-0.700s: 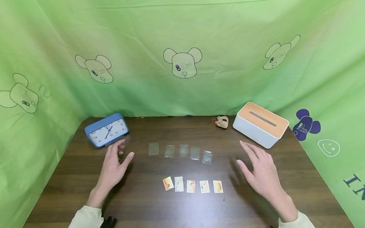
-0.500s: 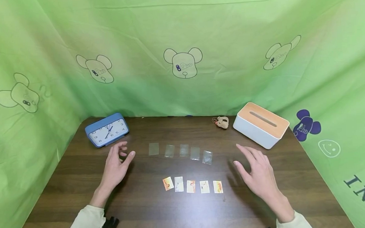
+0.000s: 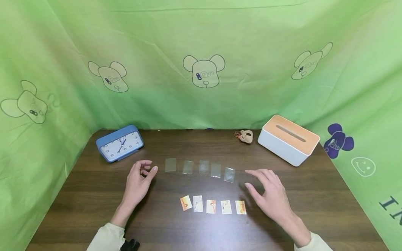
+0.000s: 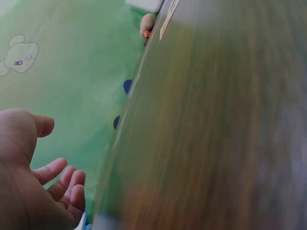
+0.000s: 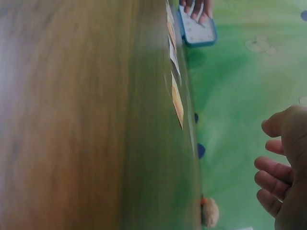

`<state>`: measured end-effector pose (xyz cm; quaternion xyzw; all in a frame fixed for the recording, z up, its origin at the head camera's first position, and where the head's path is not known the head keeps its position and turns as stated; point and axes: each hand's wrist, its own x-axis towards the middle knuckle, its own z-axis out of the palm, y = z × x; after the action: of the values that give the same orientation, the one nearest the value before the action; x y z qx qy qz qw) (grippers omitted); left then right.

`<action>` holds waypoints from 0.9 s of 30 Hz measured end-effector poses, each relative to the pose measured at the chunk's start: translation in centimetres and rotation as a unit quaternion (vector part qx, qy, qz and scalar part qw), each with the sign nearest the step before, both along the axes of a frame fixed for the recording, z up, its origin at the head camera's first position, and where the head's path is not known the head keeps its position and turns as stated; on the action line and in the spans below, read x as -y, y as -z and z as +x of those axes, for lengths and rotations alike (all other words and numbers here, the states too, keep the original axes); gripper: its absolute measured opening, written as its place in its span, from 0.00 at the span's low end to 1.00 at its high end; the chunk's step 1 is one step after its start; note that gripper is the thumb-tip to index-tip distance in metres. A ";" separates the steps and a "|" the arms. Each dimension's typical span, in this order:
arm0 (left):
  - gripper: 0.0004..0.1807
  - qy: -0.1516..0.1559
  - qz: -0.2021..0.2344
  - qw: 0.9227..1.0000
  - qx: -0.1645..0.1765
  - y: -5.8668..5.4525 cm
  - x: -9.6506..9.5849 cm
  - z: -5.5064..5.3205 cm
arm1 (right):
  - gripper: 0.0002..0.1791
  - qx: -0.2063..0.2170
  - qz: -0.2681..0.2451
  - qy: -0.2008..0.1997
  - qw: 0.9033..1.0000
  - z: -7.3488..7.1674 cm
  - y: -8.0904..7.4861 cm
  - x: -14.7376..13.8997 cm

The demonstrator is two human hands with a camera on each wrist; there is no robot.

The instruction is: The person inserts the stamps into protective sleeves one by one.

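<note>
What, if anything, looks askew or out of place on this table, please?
The leftmost picture card looks askew: it is visibly rotated, while the other four cards lie nearly straight. Behind them, the row of clear plastic sleeves is also uneven, sloping down to the right in the head view.

Two rows on the brown wood-grain table point(image 3: 180, 242)
Clear rectangular plastic sleeves point(image 3: 204, 166) lie behind orange-and-white rectangular cards point(image 3: 211, 207)

A curtained booth point(image 3: 45, 156) before us, green printed cloth point(image 3: 158, 101) behind and beside the wooden counter point(image 3: 179, 238)
</note>
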<state>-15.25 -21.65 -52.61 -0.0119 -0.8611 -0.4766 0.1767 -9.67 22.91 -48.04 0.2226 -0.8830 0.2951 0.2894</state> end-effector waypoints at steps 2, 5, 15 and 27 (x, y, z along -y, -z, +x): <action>0.21 0.001 0.005 1.000 -0.003 -0.2 -0.4 0.0 | 0.23 0.011 -0.011 -0.009 1.000 0.0 0.2 0.5; 0.18 0.003 0.021 1.000 0.001 -1.3 -1.3 0.4 | 0.22 0.035 -0.038 -0.023 0.998 0.1 0.6 1.4; 0.16 -0.007 0.002 0.999 0.042 -2.4 -3.2 0.0 | 0.20 0.106 -0.131 -0.053 0.984 0.2 1.2 3.6; 0.15 -0.009 -0.025 0.998 0.057 -1.3 -3.8 -0.7 | 0.20 0.131 -0.145 -0.089 0.977 0.3 1.8 6.9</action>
<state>-15.96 -17.87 -51.35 0.0188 -0.8813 -0.4536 0.1311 -9.39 16.00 -49.85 0.2149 -0.8376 0.4714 0.1732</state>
